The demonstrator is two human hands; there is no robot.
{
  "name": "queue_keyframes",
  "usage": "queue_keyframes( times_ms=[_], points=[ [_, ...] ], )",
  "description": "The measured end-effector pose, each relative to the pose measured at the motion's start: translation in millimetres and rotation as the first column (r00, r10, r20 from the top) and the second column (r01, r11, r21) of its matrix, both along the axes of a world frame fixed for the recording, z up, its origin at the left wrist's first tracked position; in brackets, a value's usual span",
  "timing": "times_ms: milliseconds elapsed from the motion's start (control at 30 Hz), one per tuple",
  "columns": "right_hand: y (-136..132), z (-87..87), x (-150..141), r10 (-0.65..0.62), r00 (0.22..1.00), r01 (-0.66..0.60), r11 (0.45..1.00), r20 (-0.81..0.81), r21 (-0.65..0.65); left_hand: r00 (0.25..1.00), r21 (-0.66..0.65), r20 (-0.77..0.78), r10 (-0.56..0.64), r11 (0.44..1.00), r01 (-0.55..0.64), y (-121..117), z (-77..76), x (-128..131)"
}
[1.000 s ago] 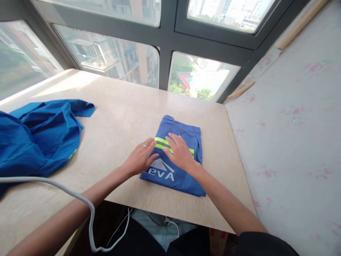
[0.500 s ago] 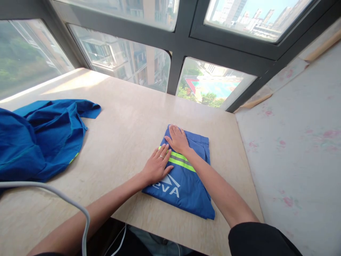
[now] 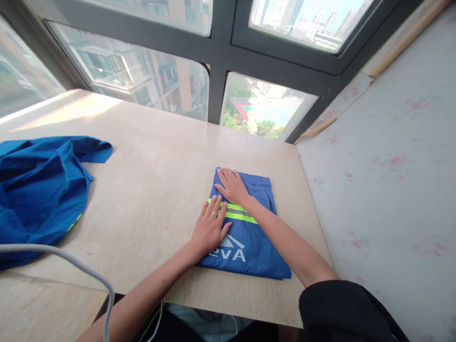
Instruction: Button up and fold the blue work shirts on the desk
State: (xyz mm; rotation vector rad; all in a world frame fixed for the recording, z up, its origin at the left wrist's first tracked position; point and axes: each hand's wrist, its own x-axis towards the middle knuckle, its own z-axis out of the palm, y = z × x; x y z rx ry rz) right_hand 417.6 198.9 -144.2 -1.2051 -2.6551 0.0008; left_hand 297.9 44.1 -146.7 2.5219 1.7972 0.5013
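Note:
A blue work jacket (image 3: 263,254), folded into a flat rectangle, lies in front of me with a yellow-green and grey reflective band and white lettering facing up. My left hand (image 3: 210,225), with a ring on one finger, rests flat on its left edge, over part of the band and the lettering. Farther up, my right hand (image 3: 233,186) lies flat on the upper left part, fingers stretched out. Both palms press on the cloth without gripping it. My right forearm crosses over the right side of the folded garment and hides some of it.
At the left, a second blue garment (image 3: 46,185) lies crumpled on the pale marbled tabletop (image 3: 149,190). A white cable (image 3: 71,259) curves across the lower left. Windows with a dark frame (image 3: 219,61) stand behind, and a floral-papered wall (image 3: 384,199) borders the right.
The view has turned slightly to the right, so the surroundings sit farther left. Both hands stay flat on the folded jacket, whose near edge now lies more level in view.

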Motion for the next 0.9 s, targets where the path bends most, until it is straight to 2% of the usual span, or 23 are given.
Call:
queue_keyframes(
  times_ms=[133,300,433,533,633,733,900],
  points=[
    [-27.9,12.5,28.3,-0.172,0.985,0.172,0.984,0.006,0.057,0.999,-0.013,0.003,-0.047,0.999,0.047,3.9,-0.4,22.9],
    [-91.0,24.6,77.3,-0.389,0.918,0.389,0.921,-0.079,-0.019,0.995,-0.035,-0.015,-0.098,0.995,0.097,9.3,-0.6,56.9],
    [-145.4,12.4,123.8,-0.470,0.873,0.463,0.882,-0.127,-0.087,0.996,-0.051,-0.006,-0.089,0.995,0.089,9.3,-1.7,89.6],
    [-172.0,-4.1,159.0,-0.550,0.824,0.542,0.835,-0.139,-0.093,0.995,-0.059,0.007,-0.096,0.994,0.097,5.8,-1.5,117.3],
    [-181.9,-15.6,190.2,-0.567,0.810,0.562,0.824,-0.151,-0.075,0.995,-0.067,0.025,-0.092,0.993,0.093,0.0,0.2,143.9],
    [-180.5,-19.4,212.4,-0.532,0.833,0.524,0.847,-0.155,-0.089,0.998,-0.076,0.043,-0.041,0.996,0.044,-6.0,2.6,163.7],
    [-175.8,-19.5,225.8,-0.502,0.846,0.488,0.865,-0.178,-0.116,0.998,-0.080,0.059,0.001,0.997,0.003,-11.0,3.7,174.6]
  ],
)
